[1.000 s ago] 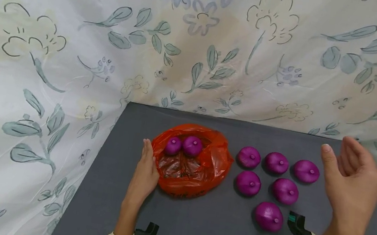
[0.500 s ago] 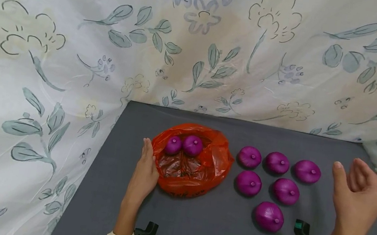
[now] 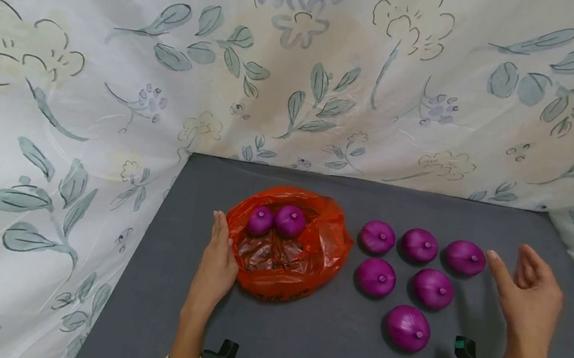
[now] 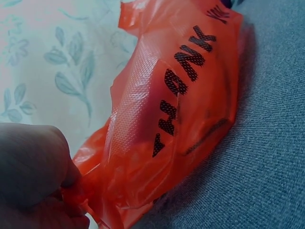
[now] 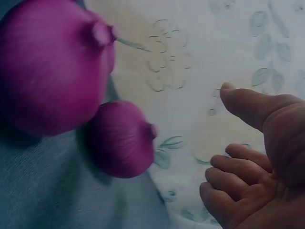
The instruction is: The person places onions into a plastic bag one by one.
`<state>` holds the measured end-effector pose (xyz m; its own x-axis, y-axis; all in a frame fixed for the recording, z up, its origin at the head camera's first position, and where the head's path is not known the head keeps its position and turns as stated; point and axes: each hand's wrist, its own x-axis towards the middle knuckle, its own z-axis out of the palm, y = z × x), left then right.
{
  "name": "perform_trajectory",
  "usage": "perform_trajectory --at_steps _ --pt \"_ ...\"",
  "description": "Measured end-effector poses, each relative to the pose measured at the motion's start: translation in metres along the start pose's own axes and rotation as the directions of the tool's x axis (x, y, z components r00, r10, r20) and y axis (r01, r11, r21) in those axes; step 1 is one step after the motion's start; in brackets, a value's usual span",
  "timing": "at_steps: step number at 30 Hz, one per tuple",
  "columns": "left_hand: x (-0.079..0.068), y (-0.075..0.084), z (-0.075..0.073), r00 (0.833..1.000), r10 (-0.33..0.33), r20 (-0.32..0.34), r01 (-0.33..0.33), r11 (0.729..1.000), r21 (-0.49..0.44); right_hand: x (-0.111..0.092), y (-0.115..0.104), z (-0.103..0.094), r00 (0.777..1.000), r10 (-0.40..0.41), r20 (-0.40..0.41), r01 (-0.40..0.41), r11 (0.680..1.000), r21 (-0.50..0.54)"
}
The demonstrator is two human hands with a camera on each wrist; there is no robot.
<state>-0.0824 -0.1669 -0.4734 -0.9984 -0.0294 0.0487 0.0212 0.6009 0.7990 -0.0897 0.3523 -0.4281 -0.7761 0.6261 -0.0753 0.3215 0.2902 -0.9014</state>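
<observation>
An orange-red plastic bag (image 3: 286, 283) sits on the table with its mouth spread wide. Two red onions (image 3: 289, 221) lie inside it, toward the back. My left hand (image 3: 218, 264) is at the bag's left side; in the left wrist view the thumb and fingers (image 4: 43, 162) pinch its edge. Right of the bag, several more red onions (image 3: 433, 289) lie in loose rows. Just to the right of the back-row end onion (image 3: 465, 258), my right hand (image 3: 531, 299) is held with thumb and fingers apart, nothing between them. The right wrist view shows this hand (image 5: 252, 167) beside an onion (image 5: 124, 138).
A dark grey cloth covers the table (image 3: 296, 351). Floral fabric (image 3: 300, 83) hangs along its back and left edges. The nearest onion (image 3: 407, 328) lies in front of the others. Each wrist carries a black camera mount (image 3: 220, 356).
My right hand has come down from the far right edge and then leftward, close to the end onion of the back row. The left hand stays at the bag. The view has shifted slightly.
</observation>
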Motion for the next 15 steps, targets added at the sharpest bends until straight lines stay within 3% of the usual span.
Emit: perform_trajectory --at_steps 6,15 --pt "0.0 -0.002 0.001 1.0 -0.002 0.004 0.002 1.0 0.013 0.015 0.021 0.001 0.992 -0.069 0.106 0.085 0.984 -0.157" --pt "0.003 0.0 0.003 1.0 0.013 0.007 -0.013 1.0 0.017 0.024 0.038 0.005 0.97 -0.123 0.208 0.173 0.954 -0.245"
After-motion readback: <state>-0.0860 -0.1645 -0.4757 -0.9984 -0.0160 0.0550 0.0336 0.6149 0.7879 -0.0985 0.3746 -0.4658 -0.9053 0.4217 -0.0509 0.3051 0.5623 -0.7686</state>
